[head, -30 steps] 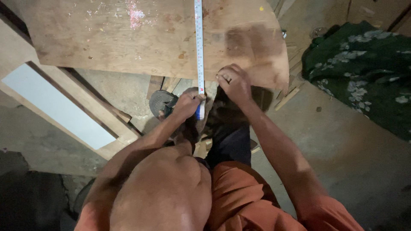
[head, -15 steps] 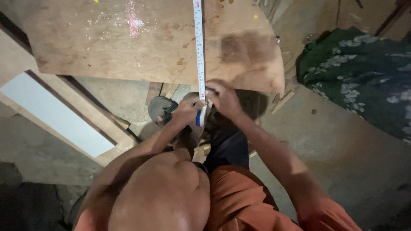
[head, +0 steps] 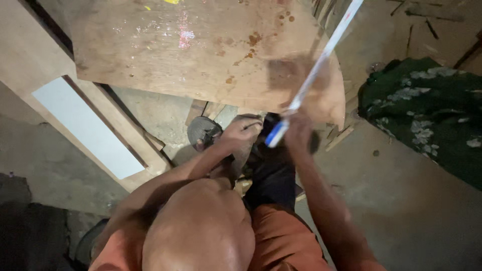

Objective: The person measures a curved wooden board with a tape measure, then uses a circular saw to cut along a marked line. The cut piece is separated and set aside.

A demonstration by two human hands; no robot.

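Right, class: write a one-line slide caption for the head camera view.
Right hand lifts a white tape measure slanting over a plywood sheet; left hand rests by the sheet's edge.

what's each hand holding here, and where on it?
Right hand grips the tape measure at its blue case end, the blade slanting up over the plywood sheet. Left hand rests by the sheet's near edge; whether it holds anything cannot be told.

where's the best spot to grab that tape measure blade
Grip the tape measure blade near its low end, just above the right hand. Come from the near side: the strip slants up and away over the plywood sheet, and its far end runs out of frame.
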